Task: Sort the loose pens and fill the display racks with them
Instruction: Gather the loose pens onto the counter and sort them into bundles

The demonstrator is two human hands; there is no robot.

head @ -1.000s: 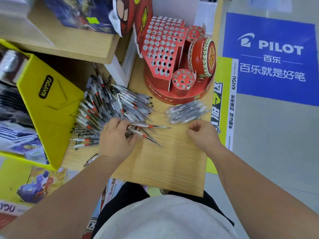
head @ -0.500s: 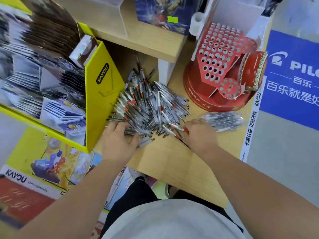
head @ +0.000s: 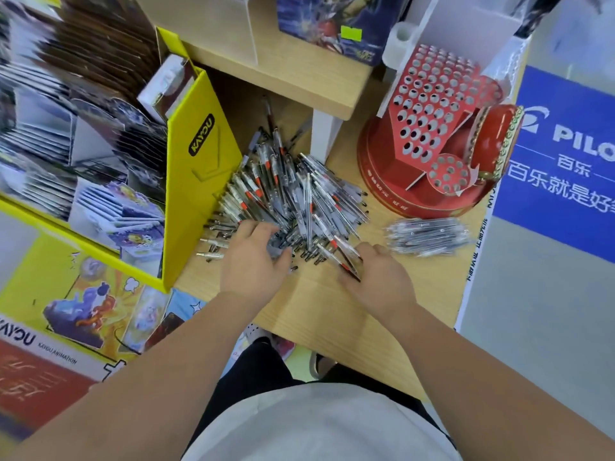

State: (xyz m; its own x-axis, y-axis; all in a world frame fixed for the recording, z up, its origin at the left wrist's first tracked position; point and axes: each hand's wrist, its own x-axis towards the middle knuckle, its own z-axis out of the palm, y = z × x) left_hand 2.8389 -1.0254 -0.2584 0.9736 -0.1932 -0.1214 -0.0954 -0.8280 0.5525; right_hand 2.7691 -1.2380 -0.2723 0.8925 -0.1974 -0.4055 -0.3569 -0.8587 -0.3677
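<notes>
Light wood counter (head: pixel 332 314) beneath left hand (head: pixel 253 264) and right hand (head: pixel 379 284). Beyond left hand: raised wooden shelf (head: pixel 299 84) on white post (head: pixel 321 134). Just left of left hand: yellow KAYOU cardboard stand (head: pixel 196 181) with stacked card packs (head: pixel 109 211) behind it, blurred. Below-left of left hand: yellow-and-red KAYOU poster (head: pixel 66 311). Right of right hand: grey floor (head: pixel 539 327). Blue PILOT floor sticker (head: pixel 565 154) further right and beyond. Light bright, even.

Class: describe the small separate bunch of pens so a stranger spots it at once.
Find the red display rack on the wooden counter. Just below it in view lies the small bunch. Unlike the tangled pile beside it, its pens lie parallel.
</notes>
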